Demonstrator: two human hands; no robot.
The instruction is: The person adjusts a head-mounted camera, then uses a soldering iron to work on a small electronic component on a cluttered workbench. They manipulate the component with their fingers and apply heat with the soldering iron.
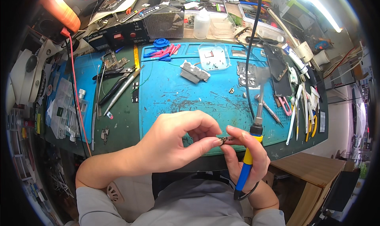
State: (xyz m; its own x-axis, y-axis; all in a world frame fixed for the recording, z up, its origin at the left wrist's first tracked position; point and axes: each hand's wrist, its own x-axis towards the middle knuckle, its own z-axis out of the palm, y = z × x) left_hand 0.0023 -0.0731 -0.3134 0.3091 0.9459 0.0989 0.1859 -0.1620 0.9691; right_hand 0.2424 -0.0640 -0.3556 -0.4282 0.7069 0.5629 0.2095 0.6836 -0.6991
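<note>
Just above the mat's front edge, my left hand pinches a small dark electronic part between thumb and fingers. My right hand grips a yellow-and-blue soldering iron, its metal barrel pointing up over the mat, while its fingertips also meet at the small part. The iron's black cord hangs down from the hand. On the blue mat ahead lie a grey metal shield piece, a clear container of tiny parts, pink and blue cone-shaped pieces and a grey metal plate.
Pliers and tweezers lie left, near a clear compartment box. Brushes, cutters and tubes crowd the right. A black instrument box and squeeze bottle stand behind. A black cable hangs down across the mat's right side.
</note>
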